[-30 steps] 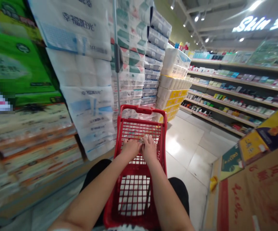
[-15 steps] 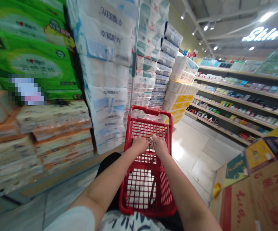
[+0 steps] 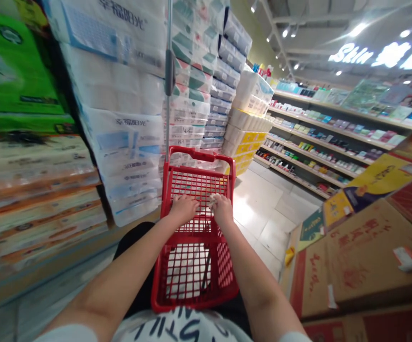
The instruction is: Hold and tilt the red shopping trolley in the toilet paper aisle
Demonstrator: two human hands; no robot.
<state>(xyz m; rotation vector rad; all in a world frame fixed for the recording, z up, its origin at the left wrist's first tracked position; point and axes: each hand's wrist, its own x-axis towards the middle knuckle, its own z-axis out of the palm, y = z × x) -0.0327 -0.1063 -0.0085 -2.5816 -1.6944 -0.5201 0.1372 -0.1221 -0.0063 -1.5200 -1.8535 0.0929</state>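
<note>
A red plastic shopping basket (image 3: 195, 237) with a grid pattern stands right in front of my body. Over its far half, my left hand (image 3: 184, 209) hovers with loosely bent fingers apart and nothing visible in them. To its right, my right hand (image 3: 222, 211) has its fingers closed around a small crumpled whitish thing (image 3: 213, 199), perhaps tissue. A gap separates the two hands. Whitish shapes show through the grid of the near half; I cannot tell what they are. A red handle (image 3: 202, 155) spans the far end.
Stacked white paper packs (image 3: 127, 137) rise close on the left, beside green packs (image 3: 16, 71). A thin metal pole (image 3: 168, 118) stands at the basket's far left corner. Cardboard boxes (image 3: 366, 251) flank the right. Tiled floor (image 3: 263, 204) leads toward stocked shelves (image 3: 309, 137).
My hands have moved apart, the right keeping the whitish thing. The view has turned right, so basket and paper packs sit further left and more boxes show.
</note>
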